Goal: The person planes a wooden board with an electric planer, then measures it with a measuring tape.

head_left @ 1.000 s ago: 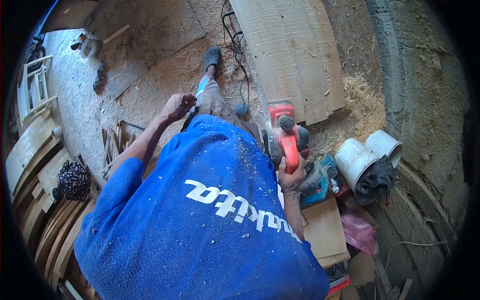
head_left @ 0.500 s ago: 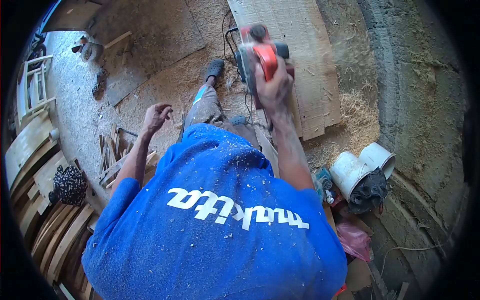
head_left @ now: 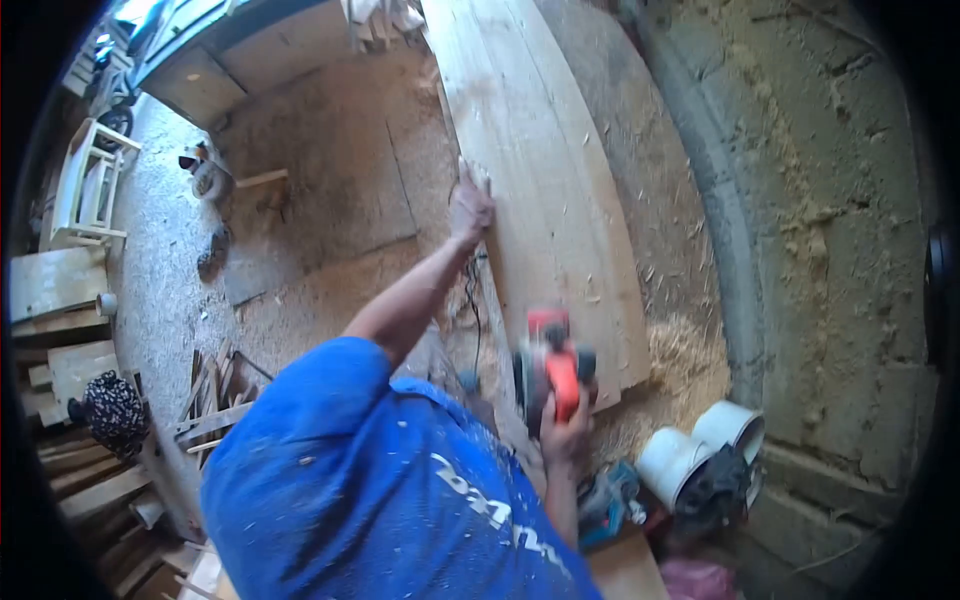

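Observation:
A wide, pale wooden board stretches away from me. My right hand is wrapped around the red handle of an electric planer, slightly blurred, at the near end of the board. Further up, my left hand clasps the board's left edge, its fingers partly hidden. A dark power cord hangs beside that edge.
White buckets stand at the lower right, beside a teal power tool and a heap of shavings. A rough wall runs along the right. Stacked curved wood pieces lie at left.
My left hand has moved from hanging free at my side to the board's left edge. The planer in my right hand has come back toward me, to the board's near end.

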The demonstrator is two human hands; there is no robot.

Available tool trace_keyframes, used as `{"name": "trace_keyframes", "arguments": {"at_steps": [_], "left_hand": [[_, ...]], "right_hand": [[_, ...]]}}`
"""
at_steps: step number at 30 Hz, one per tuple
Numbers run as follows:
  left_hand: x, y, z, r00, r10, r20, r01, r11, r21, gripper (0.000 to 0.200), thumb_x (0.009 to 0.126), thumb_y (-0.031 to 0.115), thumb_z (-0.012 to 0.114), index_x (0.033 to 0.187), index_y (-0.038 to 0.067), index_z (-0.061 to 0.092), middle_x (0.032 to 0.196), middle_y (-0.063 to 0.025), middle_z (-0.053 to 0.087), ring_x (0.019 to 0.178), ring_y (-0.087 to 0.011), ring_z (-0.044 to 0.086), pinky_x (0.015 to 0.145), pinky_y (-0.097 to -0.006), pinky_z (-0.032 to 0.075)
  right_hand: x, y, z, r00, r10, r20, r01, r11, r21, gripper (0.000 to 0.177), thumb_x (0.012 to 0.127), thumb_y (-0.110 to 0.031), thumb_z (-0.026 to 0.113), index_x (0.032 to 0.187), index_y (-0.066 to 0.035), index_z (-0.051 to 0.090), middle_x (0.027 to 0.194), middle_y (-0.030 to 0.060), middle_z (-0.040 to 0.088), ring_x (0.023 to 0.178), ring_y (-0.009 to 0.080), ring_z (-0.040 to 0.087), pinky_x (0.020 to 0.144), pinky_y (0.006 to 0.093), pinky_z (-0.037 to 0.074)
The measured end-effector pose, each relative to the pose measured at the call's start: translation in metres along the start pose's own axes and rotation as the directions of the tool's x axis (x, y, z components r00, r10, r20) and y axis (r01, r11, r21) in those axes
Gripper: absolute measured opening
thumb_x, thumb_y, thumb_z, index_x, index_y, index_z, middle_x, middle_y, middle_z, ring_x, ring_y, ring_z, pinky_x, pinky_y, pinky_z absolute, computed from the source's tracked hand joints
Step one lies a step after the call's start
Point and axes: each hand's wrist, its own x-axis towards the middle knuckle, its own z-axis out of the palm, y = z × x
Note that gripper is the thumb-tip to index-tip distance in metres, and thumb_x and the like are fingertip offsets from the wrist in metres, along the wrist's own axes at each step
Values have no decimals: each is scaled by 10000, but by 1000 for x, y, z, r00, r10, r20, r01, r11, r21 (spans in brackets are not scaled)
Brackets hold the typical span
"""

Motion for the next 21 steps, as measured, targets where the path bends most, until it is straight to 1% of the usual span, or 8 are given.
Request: {"name": "trace_keyframes", "arguments": {"at_steps": [2,4,8,9,16,18,20,21], "left_hand": [[-17,37,-26,990,-109,-86,97,987,-128,802,1027,393,522,1611,31,107,787,-295,667,738,-438,696,660,-562,542],[-15,59,-44,959,-255,123,264,962,-68,786,1046,372,493,1604,1,82,761,-266,660,711,-413,695,638,-553,541],[-43,61,-56,999,-29,-37,22,985,-171,750,1057,329,463,1580,-45,77,741,-288,664,671,-473,667,600,-572,524],[-56,61,-59,992,-90,90,107,972,-208,740,1056,318,457,1577,-45,77,828,-329,669,716,-492,666,628,-573,529],[-140,67,-67,986,-105,132,125,979,-158,724,1052,350,456,1599,20,115,1041,-362,665,893,-530,669,743,-583,543],[-131,69,-63,937,-269,221,312,931,-188,716,1044,365,464,1613,83,133,1157,-368,637,972,-533,656,803,-589,537],[-117,52,-27,988,-150,-34,144,980,-135,697,1035,367,479,1607,113,171,1195,-371,616,995,-523,654,806,-584,540],[-108,74,-51,982,-180,60,188,969,-160,674,1035,390,468,1587,98,217,1190,-369,618,990,-524,657,823,-586,539]], "right_hand": [[-39,8,-14,992,123,-3,-123,992,17,450,886,-216,719,1251,4,574,1121,277,652,1022,478,644,874,515,515],[-61,15,-21,987,139,-83,-136,990,37,481,886,-259,724,1242,29,576,1091,282,653,989,478,645,854,509,508],[-81,13,-45,971,215,-103,-221,974,-48,508,895,-318,702,1237,34,570,1082,280,646,988,483,628,866,513,491],[-79,9,-51,963,250,-98,-253,967,-19,517,895,-334,700,1229,40,572,1067,280,649,974,486,632,854,513,494],[-92,33,-59,967,223,-123,-228,973,-28,511,895,-341,704,1212,40,581,974,281,664,899,495,653,779,522,513],[-98,34,-57,969,203,-139,-203,979,16,490,898,-336,706,1213,22,592,988,286,669,912,495,658,774,529,514],[-100,38,-55,979,123,-165,-129,991,-27,462,904,-319,707,1209,10,602,987,281,679,896,488,668,752,523,523],[-96,33,-59,977,184,-109,-191,980,-56,465,907,-304,714,1232,7,597,1015,270,684,918,481,673,765,518,532]]}}
